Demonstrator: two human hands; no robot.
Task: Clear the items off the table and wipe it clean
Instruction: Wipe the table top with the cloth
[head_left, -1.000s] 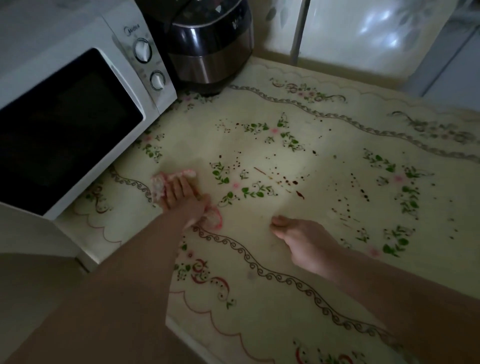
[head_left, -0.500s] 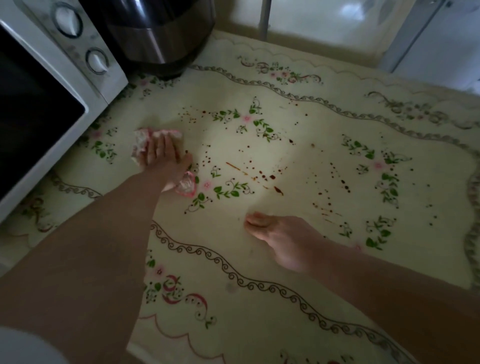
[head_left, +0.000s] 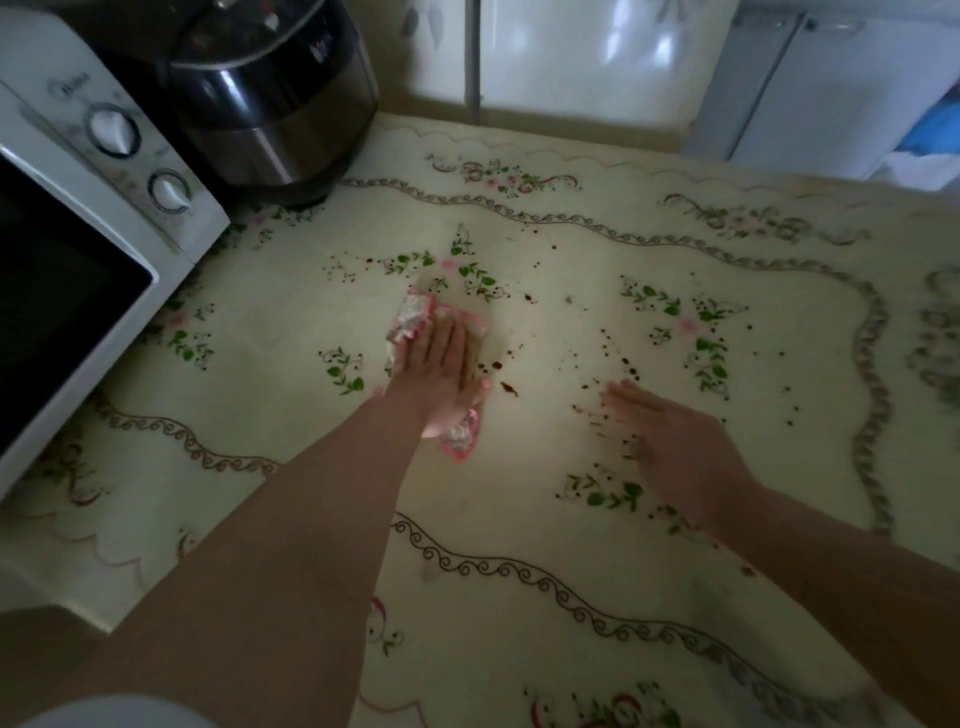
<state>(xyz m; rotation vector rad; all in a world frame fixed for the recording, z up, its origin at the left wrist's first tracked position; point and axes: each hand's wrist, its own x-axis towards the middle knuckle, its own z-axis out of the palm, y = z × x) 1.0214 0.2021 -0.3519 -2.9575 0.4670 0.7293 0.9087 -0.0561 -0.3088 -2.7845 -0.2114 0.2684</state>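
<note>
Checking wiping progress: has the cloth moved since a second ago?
Yes. The cloth under the left hand has slid right, away from the microwave, toward the dark spots.

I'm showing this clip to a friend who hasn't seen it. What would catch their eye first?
Probably the left hand pressing a pink-edged cloth flat on the middle of the flowered table, with dark brown spots scattered just to its right. The right hand is spread open among those spots, and a white microwave and a dark cooker stand at the far left.

bare forearms (head_left: 322, 519), left hand (head_left: 439, 364), right hand (head_left: 670, 441)
</note>
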